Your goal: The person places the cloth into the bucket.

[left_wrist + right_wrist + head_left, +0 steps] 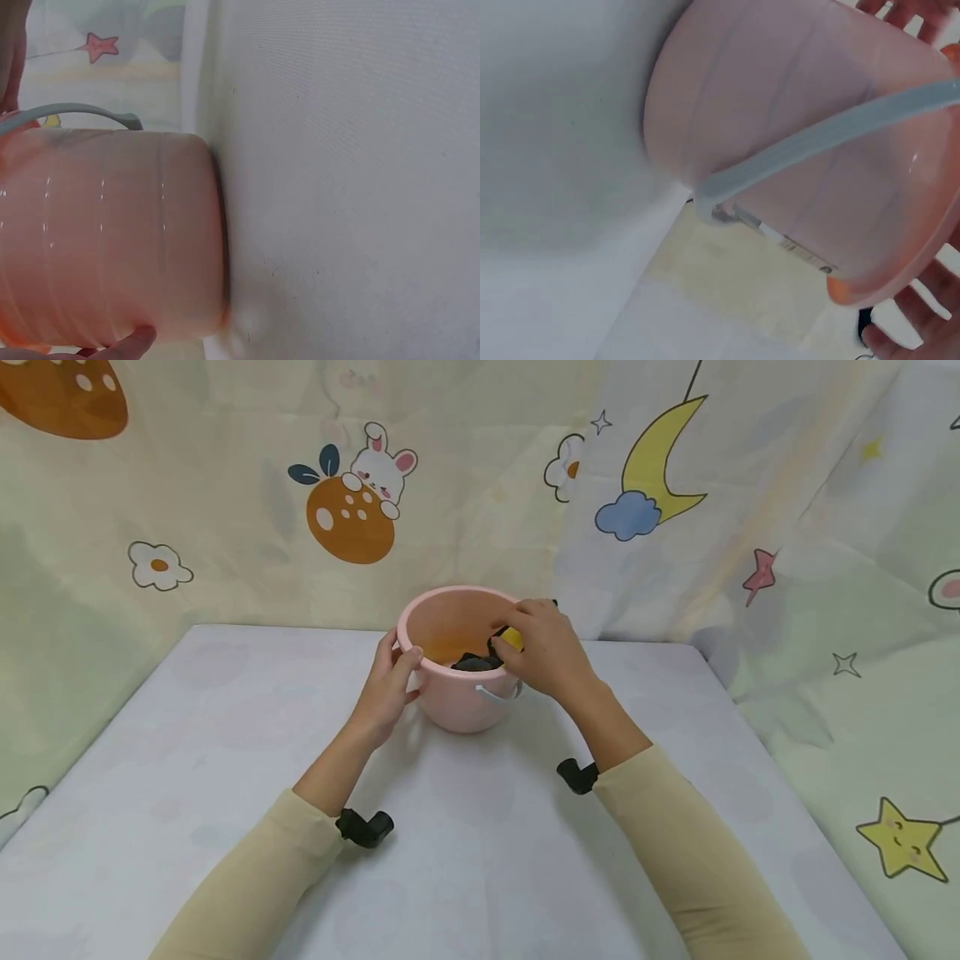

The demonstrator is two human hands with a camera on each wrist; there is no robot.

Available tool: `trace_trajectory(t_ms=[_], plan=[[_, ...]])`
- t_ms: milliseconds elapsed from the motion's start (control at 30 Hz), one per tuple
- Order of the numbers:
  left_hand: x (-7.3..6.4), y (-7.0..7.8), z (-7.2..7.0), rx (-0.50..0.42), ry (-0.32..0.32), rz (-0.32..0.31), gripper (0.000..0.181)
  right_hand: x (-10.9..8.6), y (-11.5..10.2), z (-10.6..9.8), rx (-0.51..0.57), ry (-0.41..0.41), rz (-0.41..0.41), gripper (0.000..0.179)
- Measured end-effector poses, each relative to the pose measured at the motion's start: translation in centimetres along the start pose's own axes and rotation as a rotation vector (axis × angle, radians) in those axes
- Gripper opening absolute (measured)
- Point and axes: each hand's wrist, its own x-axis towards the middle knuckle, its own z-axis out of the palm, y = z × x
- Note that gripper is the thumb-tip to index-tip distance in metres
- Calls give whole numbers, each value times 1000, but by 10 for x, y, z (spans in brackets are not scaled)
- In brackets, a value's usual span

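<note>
A pink bucket (pixel 459 702) stands upright on the white-covered table. My left hand (pixel 384 689) grips its left side, the thumb over the rim and the fingers against the outer wall. Over the right part of the rim, my right hand (pixel 551 647) holds a yellow-and-black thing (pixel 512 638) between thumb and fingers; its kind is mostly hidden by the hand. Inside the bucket, below that hand, a dark black item (pixel 476 662) shows; I cannot tell whether the two are joined. The grey handle (pixel 825 139) hangs down the bucket's near side.
The table (pixel 465 860) carries a pale cloth and ends at a printed fabric backdrop (pixel 480 485) close behind the bucket. Black wrist mounts (pixel 365 828) protrude from both sleeves.
</note>
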Motion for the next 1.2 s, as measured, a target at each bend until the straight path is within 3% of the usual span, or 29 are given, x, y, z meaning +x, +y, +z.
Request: trace_trajectory(t_ms=[133,267,667,833,1000,1200], plan=[[1,0,-1,2,13,-2,67,-7,8,-5,51,66,118,42],[0,0,-2,-4,24,-6,66,-9,12,-4,112,54,169,48],[-1,0,0,-7,18,-5,67,2,-4,2,125,-205,56,35],[1,0,-1,3,21,-1,68,7,-7,5,130,-250,-3,32],[0,1,-2,44,6,-22,69,2,-4,6,191,-237,10,31],[-2,5,-7,115,6,-25,67,-10,4,2,267,-109,-16,36]])
